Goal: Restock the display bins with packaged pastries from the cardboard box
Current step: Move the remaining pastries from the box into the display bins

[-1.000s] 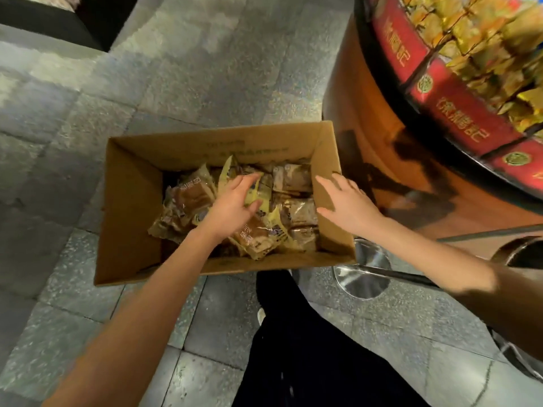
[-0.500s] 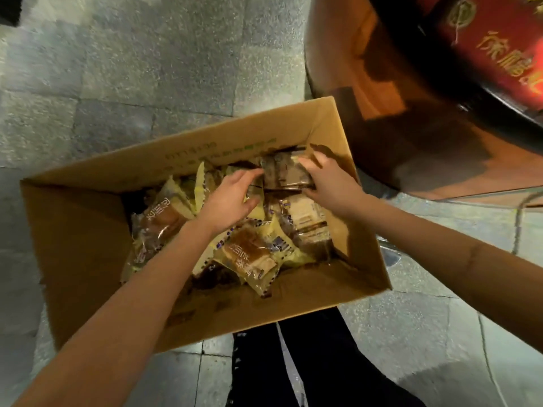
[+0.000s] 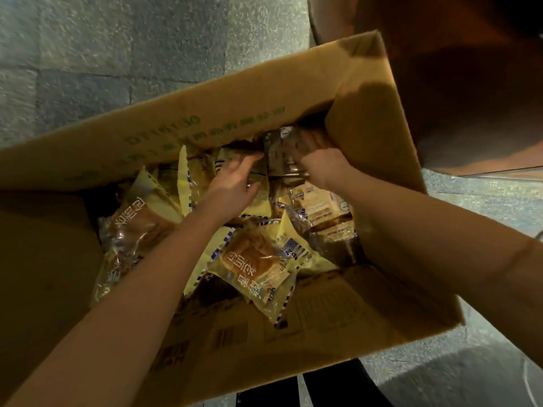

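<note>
An open cardboard box point(image 3: 205, 113) fills the view, holding several packaged pastries in yellow and clear wrappers; one pastry pack point(image 3: 255, 265) lies face up in the middle. Both my hands are deep in the far right corner. My right hand point(image 3: 320, 165) grips a dark, clear-wrapped pastry pack point(image 3: 279, 151) from the right. My left hand point(image 3: 235, 183) curls its fingers on the left edge of that same pack, over yellow wrappers. The display bins are out of view.
The brown curved base of the display stand point(image 3: 470, 98) rises right behind the box's right wall. Grey stone floor tiles point(image 3: 117, 39) lie beyond the box. My dark trouser legs point(image 3: 323, 386) show below the near flap.
The camera has dropped closer over the box. Both hands have reached further into the far right corner and closed around the dark pastry pack; the display bins have left the view.
</note>
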`<state>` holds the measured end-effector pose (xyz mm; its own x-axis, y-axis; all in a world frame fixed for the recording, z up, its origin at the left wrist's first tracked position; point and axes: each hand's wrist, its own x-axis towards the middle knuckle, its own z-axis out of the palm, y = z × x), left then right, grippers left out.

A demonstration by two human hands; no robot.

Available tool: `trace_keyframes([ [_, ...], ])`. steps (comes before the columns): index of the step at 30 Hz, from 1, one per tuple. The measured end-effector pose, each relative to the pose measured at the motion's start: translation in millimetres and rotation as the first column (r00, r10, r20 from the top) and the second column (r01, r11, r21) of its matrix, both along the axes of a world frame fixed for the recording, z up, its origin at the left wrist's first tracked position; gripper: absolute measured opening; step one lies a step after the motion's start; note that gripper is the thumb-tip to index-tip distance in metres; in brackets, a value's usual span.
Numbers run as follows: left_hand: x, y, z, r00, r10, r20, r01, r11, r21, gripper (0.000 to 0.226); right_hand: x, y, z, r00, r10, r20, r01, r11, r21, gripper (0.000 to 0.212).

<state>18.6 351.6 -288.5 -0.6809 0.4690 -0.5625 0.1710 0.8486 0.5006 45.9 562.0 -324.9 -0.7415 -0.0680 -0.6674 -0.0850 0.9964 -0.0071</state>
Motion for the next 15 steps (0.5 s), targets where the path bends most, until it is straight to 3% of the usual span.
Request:
trace_keyframes([
  [3,-1.7,-1.9,-10.9,0.999,-0.022,-0.031,0.022,1.000,0.008,0.057,-22.4,0.5,-19.5,0.998,0.047,-0.029,-0.047,0.999,-0.005,0.083],
  [8,-10.8,-2.6,-32.1,1.000,0.014,0.011,-0.014,1.000,0.012,0.057,-34.0,-1.7,-31.6,0.999,0.021,0.050,-0.022,1.000,0.018,0.098],
  [15,-13.3,-2.7,-37.5,0.990,0.139,0.032,-0.140,0.990,0.024,0.057,-25.5,-7.9,-41.0,0.998,0.033,-0.049,-0.033,0.999,0.005,0.081],
])
